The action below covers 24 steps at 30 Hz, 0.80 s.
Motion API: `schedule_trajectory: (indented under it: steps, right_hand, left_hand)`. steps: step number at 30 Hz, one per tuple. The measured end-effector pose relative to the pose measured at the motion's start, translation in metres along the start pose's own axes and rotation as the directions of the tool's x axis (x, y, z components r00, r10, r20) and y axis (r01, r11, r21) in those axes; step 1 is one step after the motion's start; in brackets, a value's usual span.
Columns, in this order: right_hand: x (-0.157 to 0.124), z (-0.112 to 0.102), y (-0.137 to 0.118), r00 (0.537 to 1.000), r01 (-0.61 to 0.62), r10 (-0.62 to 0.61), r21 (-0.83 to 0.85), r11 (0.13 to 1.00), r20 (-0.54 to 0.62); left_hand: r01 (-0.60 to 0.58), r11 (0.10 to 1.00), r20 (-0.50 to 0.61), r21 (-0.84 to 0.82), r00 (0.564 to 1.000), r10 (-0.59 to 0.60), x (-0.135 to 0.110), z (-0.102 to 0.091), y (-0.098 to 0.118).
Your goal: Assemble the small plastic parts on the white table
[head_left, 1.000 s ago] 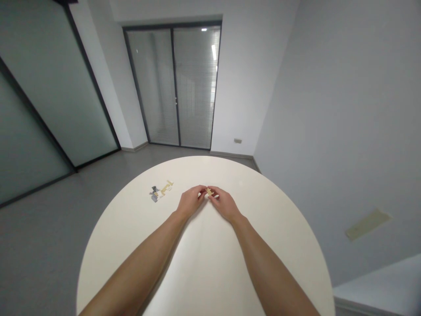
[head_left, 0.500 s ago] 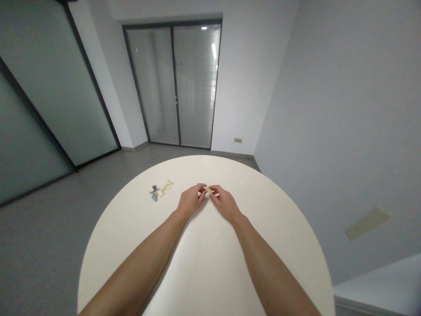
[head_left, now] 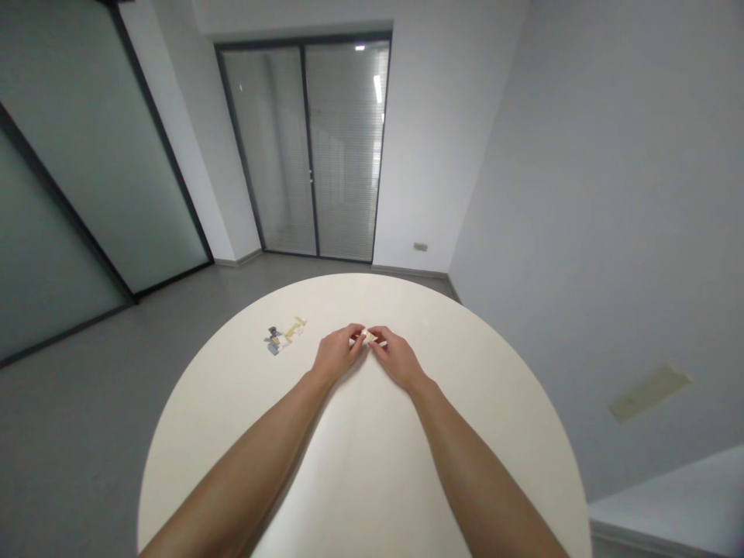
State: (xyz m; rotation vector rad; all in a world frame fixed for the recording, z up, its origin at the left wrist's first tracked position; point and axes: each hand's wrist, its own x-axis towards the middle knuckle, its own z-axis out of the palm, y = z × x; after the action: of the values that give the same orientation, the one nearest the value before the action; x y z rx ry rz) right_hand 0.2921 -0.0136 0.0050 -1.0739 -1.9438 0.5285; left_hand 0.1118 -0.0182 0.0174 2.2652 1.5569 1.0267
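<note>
While left hand (head_left: pixel 337 352), right hand (head_left: pixel 398 358) pinch piece (head_left: pixel 370 336), surface unreadable.

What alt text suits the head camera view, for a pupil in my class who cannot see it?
A person's left hand and right hand hold a small pale piece between them at a round white table. Gray and yellow pieces lie to the left, with glass doors beyond.

Dim light over the table (head_left: pixel 494 403)

Bright streaks (head_left: pixel 377 88) glare in the glass door (head_left: pixel 342 178) beyond it; the floor (head_left: pixel 87 418) at its left is murky. A sheen (head_left: pixel 318 457) whitens its near half; over its far half, the pale piece (head_left: pixel 369 335) blurs. Right of the table, the wall (head_left: pixel 593 209) looks stretched.
</note>
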Motion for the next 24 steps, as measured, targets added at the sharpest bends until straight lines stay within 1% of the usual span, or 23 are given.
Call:
schedule_trajectory:
  steps: [8, 12, 24]
  right_hand:
    - [-0.0003, -0.0008, -0.0019, 0.999, -0.02, 0.019, -0.03, 0.999, -0.025]
    - [-0.0007, -0.0015, -0.0023, 0.999, -0.01, 0.009, -0.032, 0.999, -0.031]
    - [-0.0006, -0.0016, -0.0035, 1.0, 0.012, -0.012, 0.013, 1.0, -0.023]
  left_hand:
    - [0.001, 1.0, -0.008, 0.001, 1.0, -0.001, 0.0001, -0.0007, 0.0006]
    - [-0.018, 1.0, -0.023, -0.002, 1.0, 0.018, -0.0005, -0.0002, -0.0001]
    - [-0.027, 0.999, -0.028, 0.026, 0.999, 0.027, 0.0003, 0.0023, -0.003]
